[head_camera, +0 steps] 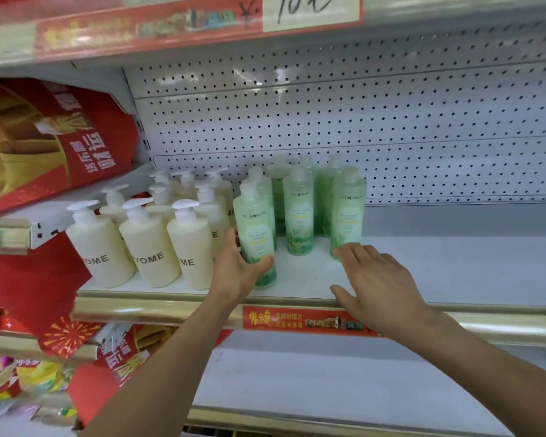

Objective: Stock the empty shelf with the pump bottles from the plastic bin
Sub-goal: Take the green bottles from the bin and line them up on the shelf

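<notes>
Head view: left hand (pixel 238 269) is curled round a translucent green plastic bottle (pixel 254 228), low on its body, thumb across the front and fingers on the left side. Label reads "SHIRO IRUKA" above a leaf print; the smaller text is too blurred to read. The bottle is a round cylinder, long axis vertical, cap up, label facing the camera. Its base is at the level of the white shelf (pixel 454 272), near the front edge; can't tell if it's lifted.

Right hand (pixel 382 285) is flat, palm down, fingers straight and spread, holding nothing. 1 fingertip is at the base of the rightmost green bottle (pixel 349 212); contact can't be confirmed. The thumb is over the gold-coloured front rail (pixel 158 305).

More matching green bottles (pixel 298 216) stand upright in rows behind, same label, tops blurred.

Just left of them are the cream opaque pump bottles (pixel 148 247) with white pump heads, 3 in the front row and more behind, all upright. Their black print is partly cut off and reads "YOME".

The back wall is a white perforated metal panel (pixel 360 115). A red price strip (pixel 297 321) with yellow Chinese writing sits on the rail. The handwritten price card (pixel 309 9) on the shelf above shows "¥" and "10". A glossy red pack (pixel 54 137) with white Chinese characters is at the left.
</notes>
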